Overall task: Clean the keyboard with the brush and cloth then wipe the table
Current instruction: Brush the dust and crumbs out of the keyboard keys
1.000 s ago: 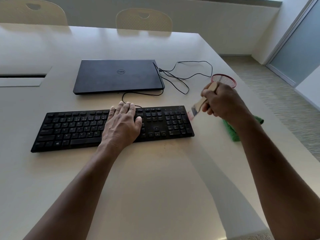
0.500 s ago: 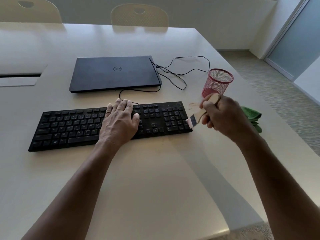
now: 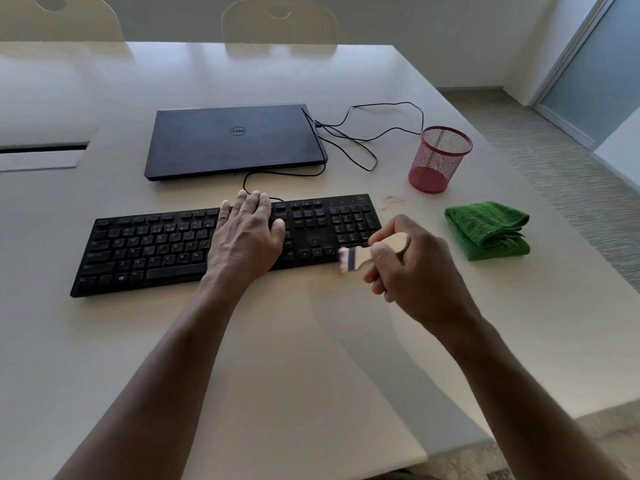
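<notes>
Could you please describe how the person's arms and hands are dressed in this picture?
Both forearms are bare up to the frame's edge: no sleeves show. The left hand and right hand wear no gloves, and no rings, watch or bracelets are visible.

Black keyboard (image 3: 166, 244). Dark grey laptop (image 3: 233, 140), black cable (image 3: 363, 133). Red mesh cup (image 3: 438, 161). Green cloth (image 3: 486, 230). Pale wood brush (image 3: 374, 252), dark band, whitish bristles. Off-white counter (image 3: 277, 375). Cream chairs (image 3: 278, 24).

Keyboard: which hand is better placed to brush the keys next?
The right hand. It already grips the brush, bristles at the keyboard's right end. The left hand lies flat on the keys, steadying the keyboard.
</notes>
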`<state>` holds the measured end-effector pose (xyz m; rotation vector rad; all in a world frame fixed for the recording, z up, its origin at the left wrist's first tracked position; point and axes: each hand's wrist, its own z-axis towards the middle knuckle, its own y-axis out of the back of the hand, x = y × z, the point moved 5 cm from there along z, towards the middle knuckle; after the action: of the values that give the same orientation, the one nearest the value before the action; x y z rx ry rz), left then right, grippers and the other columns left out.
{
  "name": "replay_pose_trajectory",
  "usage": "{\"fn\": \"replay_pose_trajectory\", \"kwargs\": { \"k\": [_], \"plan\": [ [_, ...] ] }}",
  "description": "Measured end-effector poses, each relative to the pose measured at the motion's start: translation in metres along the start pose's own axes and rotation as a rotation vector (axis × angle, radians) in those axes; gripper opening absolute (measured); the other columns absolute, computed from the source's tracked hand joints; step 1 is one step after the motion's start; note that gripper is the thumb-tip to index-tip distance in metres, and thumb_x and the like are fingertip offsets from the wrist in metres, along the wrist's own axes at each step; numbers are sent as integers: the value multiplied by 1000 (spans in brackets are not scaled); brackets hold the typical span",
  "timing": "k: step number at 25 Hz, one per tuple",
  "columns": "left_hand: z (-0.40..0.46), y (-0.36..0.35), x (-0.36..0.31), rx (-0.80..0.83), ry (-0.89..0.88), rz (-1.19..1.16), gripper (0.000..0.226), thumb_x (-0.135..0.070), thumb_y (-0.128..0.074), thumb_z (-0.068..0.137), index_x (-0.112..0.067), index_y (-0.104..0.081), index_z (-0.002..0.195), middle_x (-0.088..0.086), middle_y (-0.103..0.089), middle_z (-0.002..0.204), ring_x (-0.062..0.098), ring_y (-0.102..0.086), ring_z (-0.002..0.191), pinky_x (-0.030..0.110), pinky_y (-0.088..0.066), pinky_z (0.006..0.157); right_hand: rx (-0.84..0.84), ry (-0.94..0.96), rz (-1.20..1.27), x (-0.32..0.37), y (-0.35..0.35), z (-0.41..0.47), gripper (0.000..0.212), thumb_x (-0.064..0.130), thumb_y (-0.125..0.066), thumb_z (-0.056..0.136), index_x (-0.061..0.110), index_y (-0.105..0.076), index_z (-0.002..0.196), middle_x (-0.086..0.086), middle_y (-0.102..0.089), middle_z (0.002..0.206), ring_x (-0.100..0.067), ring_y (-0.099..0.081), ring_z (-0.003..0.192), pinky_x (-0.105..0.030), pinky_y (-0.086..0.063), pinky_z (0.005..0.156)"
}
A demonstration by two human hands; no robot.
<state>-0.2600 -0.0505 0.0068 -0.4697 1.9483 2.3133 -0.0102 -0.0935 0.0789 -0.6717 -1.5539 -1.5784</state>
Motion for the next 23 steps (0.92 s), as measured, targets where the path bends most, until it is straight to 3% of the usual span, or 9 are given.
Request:
{"fn": "replay_pose_trajectory", "kwargs": {
  "k": [3, 6, 8, 12, 15, 17, 19, 21, 23],
  "plan": [
    [-1, 1, 0, 5, 6, -2, 62, -43, -32, 105, -12, -23, 158, 7, -20, 166, 20, -6, 155, 39, -1, 126, -126, 50, 23, -1, 7, 4, 13, 15, -55, 98, 22, -63, 91, 0, -71, 62, -11, -67, 51, -27, -51, 50],
    [-1, 1, -1, 14, 4, 2, 63, -44, -31, 104, -12, -22, 159, 7, -18, 166, 20, -5, 155, 39, 0, 126, -330, 162, -203, 0, 18, 8, 13, 27, -52, 96, 22, -64, 92, 5, -69, 65, -14, -68, 60, -33, -57, 63],
    [-1, 1, -1, 15, 8, 2, 64, -43, -31, 104, -12, -21, 159, 8, -18, 166, 20, -5, 155, 39, 0, 126, -301, 176, -245, 3, 8, 9, 17, 29, -50, 96, 21, -65, 92, 5, -68, 65, -17, -68, 62, -35, -57, 66],
    [-2, 1, -1, 11, 5, -2, 63, -43, -31, 104, -11, -22, 159, 9, -19, 166, 21, -5, 155, 38, 1, 126, -238, 98, -50, 5, 6, 20, 17, 26, -54, 99, 21, -68, 91, 5, -67, 57, -5, -64, 51, -30, -54, 64],
    [-2, 1, -1, 13, 2, -4, 64, -43, -31, 104, -11, -22, 159, 9, -18, 166, 21, -5, 155, 38, 1, 126, -359, 104, -178, 6, 21, 31, 22, 30, -51, 97, 19, -69, 92, 5, -69, 62, -13, -68, 58, -36, -58, 69],
    [-2, 2, -1, 21, -3, -4, 64, -43, -31, 104, -11, -21, 159, 10, -18, 166, 22, -5, 155, 39, 1, 126, -332, 105, -274, 9, 16, 37, 26, 32, -52, 99, 15, -71, 95, 4, -70, 67, -19, -70, 66, -38, -59, 72],
    [-2, 2, -1, 25, -2, -1, 64, -43, -31, 104, -11, -21, 159, 10, -17, 166, 22, -5, 155, 40, 0, 126, -200, 86, -254, 14, 6, 42, 21, 31, -59, 102, 16, -73, 96, 12, -64, 66, -2, -64, 62, -23, -55, 67],
    [-2, 2, -1, 33, -3, -1, 64, -43, -31, 105, -11, -20, 159, 10, -17, 166, 22, -5, 155, 40, 0, 126, -82, 41, -187, 17, 6, 45, 13, 21, -64, 100, 20, -75, 94, 16, -60, 66, 9, -59, 56, -4, -42, 55],
    [-3, 3, -2, 27, -5, -9, 64, -43, -32, 104, -10, -21, 159, 10, -18, 166, 23, -6, 155, 40, 0, 126, -60, 17, -195, 16, 20, 51, 17, 14, -64, 99, 25, -74, 90, 16, -63, 67, 11, -58, 54, -2, -40, 55]
  ]
}}
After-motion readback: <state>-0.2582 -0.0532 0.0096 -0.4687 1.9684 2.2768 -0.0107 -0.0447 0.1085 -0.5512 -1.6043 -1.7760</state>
